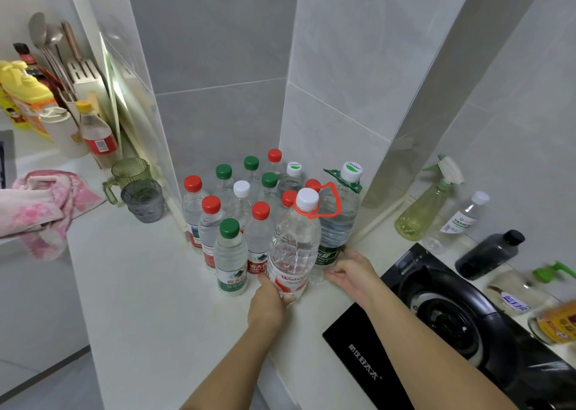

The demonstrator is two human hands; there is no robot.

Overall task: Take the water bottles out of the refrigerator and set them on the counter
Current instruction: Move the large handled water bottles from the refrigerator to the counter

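Several water bottles with red, green and white caps stand clustered on the white counter (pixel 149 285) in the tiled corner. My left hand (pixel 271 297) grips the base of a large clear bottle (pixel 294 247) with a white cap and red carry loop, standing upright at the front of the group. My right hand (pixel 349 269) rests on the counter beside it, fingers loosely curled at the foot of a big green-labelled bottle (pixel 338 219) with a green handle. The refrigerator is out of view.
A black gas stove (pixel 452 322) lies right of my right arm. Spray bottles and a dark bottle (pixel 489 253) stand behind it. Two cups (pixel 140 191), a pink towel (pixel 46 204), and sauce bottles with utensils sit at left. The counter edge runs along my forearms.
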